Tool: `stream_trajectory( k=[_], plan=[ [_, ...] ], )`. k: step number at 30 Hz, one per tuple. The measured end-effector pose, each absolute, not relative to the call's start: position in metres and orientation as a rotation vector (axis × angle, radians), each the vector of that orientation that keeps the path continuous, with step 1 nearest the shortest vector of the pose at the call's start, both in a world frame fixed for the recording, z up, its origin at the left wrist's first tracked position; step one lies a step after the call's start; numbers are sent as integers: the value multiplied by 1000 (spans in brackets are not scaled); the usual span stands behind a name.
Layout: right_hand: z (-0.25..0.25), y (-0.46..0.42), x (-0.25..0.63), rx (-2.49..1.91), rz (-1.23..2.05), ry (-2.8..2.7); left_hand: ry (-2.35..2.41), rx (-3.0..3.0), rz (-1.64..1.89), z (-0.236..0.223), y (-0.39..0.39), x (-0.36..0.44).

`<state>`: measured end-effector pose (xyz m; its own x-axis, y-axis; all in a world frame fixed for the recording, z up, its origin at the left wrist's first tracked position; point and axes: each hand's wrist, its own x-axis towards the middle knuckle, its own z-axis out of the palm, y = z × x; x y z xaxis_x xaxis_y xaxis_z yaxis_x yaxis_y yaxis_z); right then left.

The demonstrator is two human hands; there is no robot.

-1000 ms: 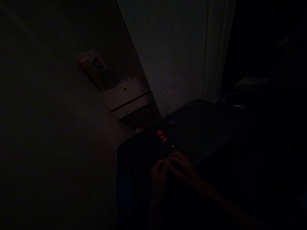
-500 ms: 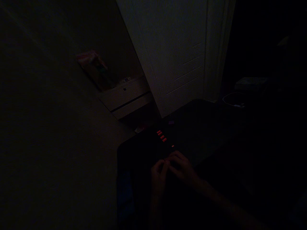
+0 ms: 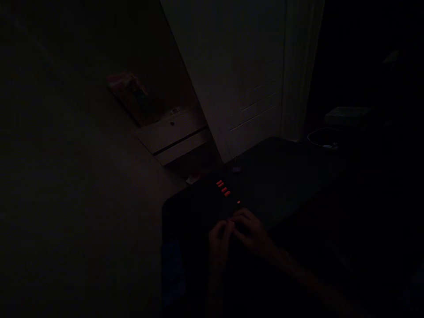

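Note:
The view is very dark. Over the dark table [image 3: 281,176], my left hand [image 3: 220,238] and my right hand [image 3: 250,229] meet at the fingertips. Both are closed in a pinch, and whatever lies between the fingers is too small and dim to name. Just beyond my right hand lies a small orange-red piece [image 3: 239,202]. Farther off, several short red bars [image 3: 224,189] lie in a slanting row, apart from both hands. A small purple object [image 3: 236,169] rests near the table's far edge.
A pale door or panel [image 3: 245,79] stands behind the table. At the left back is a light drawer unit [image 3: 175,128] with a reddish item [image 3: 126,81] above it. A white cable [image 3: 313,132] and a pale box [image 3: 346,114] are at the right. Something bluish [image 3: 172,269] shows at lower left.
The room light looks a little dimmer on the door. My hands and the red pieces stay in nearly the same place.

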<state>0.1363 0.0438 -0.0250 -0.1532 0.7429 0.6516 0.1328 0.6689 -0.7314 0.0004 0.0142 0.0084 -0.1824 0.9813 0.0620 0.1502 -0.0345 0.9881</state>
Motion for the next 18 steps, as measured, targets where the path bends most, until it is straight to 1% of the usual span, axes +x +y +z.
stream_trajectory(
  k=[18],
  plan=[
    [-26, 42, 136, -763, 569, -1640, 1440, 1219, 1343, 7, 15, 0]
  ],
)
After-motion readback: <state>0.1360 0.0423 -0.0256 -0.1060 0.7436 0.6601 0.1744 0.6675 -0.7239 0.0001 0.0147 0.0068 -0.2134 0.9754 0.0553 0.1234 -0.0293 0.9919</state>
